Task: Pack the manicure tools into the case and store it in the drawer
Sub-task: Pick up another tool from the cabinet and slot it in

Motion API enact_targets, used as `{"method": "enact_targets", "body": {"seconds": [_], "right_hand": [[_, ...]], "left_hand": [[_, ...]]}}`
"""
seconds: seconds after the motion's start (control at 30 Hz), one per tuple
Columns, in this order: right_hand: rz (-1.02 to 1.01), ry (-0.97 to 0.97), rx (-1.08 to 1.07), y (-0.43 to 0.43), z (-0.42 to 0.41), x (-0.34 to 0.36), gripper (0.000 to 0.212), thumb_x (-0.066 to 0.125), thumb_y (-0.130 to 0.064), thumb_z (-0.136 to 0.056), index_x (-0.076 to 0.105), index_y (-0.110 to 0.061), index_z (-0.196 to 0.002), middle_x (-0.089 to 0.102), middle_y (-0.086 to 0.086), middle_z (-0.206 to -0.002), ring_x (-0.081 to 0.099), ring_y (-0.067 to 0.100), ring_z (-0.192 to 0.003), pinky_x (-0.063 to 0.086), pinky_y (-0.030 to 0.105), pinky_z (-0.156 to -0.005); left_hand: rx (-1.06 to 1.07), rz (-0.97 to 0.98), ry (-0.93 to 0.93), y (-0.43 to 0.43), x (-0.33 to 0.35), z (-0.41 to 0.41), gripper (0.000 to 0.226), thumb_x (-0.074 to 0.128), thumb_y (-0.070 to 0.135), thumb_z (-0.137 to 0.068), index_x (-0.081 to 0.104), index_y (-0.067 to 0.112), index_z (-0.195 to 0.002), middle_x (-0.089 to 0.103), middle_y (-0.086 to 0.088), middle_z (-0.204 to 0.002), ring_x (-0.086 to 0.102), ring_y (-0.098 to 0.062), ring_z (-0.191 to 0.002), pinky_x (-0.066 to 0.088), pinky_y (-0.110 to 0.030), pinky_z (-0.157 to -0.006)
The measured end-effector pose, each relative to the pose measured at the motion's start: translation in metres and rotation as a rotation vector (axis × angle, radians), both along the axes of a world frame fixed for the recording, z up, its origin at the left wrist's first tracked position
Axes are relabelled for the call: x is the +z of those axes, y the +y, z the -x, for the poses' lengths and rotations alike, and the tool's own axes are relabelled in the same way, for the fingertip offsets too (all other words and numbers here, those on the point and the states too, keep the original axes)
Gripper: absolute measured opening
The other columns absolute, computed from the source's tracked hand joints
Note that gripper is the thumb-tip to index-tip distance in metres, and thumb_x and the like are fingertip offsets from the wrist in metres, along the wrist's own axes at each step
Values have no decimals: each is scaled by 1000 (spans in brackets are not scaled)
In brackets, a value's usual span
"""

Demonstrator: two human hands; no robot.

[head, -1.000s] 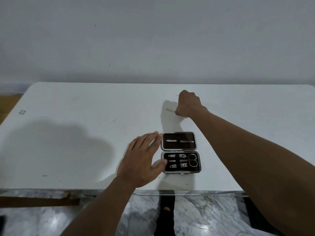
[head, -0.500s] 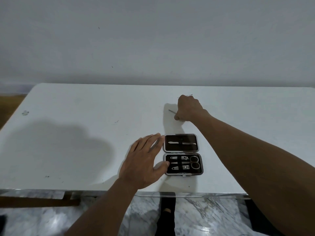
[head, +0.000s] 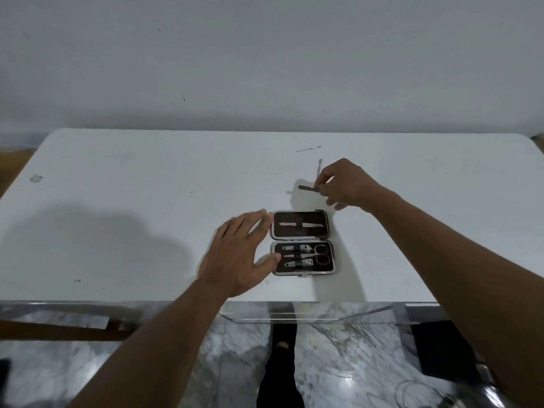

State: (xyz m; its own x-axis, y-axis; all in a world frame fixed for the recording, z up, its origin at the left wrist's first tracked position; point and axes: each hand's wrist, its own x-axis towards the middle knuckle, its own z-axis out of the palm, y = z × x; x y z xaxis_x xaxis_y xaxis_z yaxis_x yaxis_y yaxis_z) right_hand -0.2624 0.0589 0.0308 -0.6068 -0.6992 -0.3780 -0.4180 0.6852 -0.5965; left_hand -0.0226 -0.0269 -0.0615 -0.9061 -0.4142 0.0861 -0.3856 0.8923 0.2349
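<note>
An open black manicure case [head: 331, 257] lies near the front edge of the white table [head: 147, 201]. Its near half holds two clippers, a slim tool and scissors [head: 321, 254]; its far half holds tweezers [head: 303, 224]. My left hand [head: 241, 254] rests flat on the table against the case's left side, thumb on the near half's rim. My right hand [head: 347, 184] is lifted just beyond the case, pinching a dark nail file [head: 306, 188] that points left. Two thin metal tools lie farther back: one [head: 308, 149] flat, another [head: 319, 166] beside my right fingers.
A clear drawer front [head: 309, 315] shows under the table's front edge, below the case. Marble floor, a dark bag [head: 441, 348] at the right and a wire [head: 412, 393] lie beneath. A plain wall stands behind the table.
My right hand has lifted off the table and come nearer to the case with the nail file pinched in it, uncovering two thin tools behind. The left hand has stayed put.
</note>
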Motion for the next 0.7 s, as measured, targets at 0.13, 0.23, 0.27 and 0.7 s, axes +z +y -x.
{"method": "enact_targets", "body": {"seconds": [0.13, 0.23, 0.27, 0.7], "right_hand": [[-30, -50, 70, 22, -1, 9, 12, 65, -6, -85, 73, -12, -91, 70, 9, -83, 63, 15, -66, 47, 22, -51], [-38, -85, 101, 36, -6, 11, 9, 71, -8, -81, 72, -10, -89, 70, 8, -78, 60, 15, -65, 44, 21, -51], [-43, -91, 111, 39, -8, 11, 8, 72, -7, -80, 72, -9, -88, 69, 9, -77, 60, 15, -64, 43, 21, -50], [-80, -11, 145, 51, -13, -6, 8, 76, -3, -73, 77, -9, -78, 67, 4, -62, 57, 16, -56, 46, 22, -54]], "left_hand": [[6, 3, -8, 0, 1, 0, 74, 35, 63, -90, 29, 24, -152, 31, 8, -156, 28, -14, -143, 25, -38, -117], [6, -3, -5, 0, 0, 0, 74, 36, 63, -90, 30, 24, -152, 32, 7, -156, 29, -15, -143, 25, -40, -117], [5, -5, -1, 0, 0, 0, 74, 36, 62, -90, 31, 23, -152, 32, 6, -156, 29, -16, -142, 26, -40, -116], [9, 0, 2, -1, -2, 1, 74, 35, 63, -89, 32, 23, -152, 33, 5, -156, 31, -17, -142, 29, -41, -115]]}}
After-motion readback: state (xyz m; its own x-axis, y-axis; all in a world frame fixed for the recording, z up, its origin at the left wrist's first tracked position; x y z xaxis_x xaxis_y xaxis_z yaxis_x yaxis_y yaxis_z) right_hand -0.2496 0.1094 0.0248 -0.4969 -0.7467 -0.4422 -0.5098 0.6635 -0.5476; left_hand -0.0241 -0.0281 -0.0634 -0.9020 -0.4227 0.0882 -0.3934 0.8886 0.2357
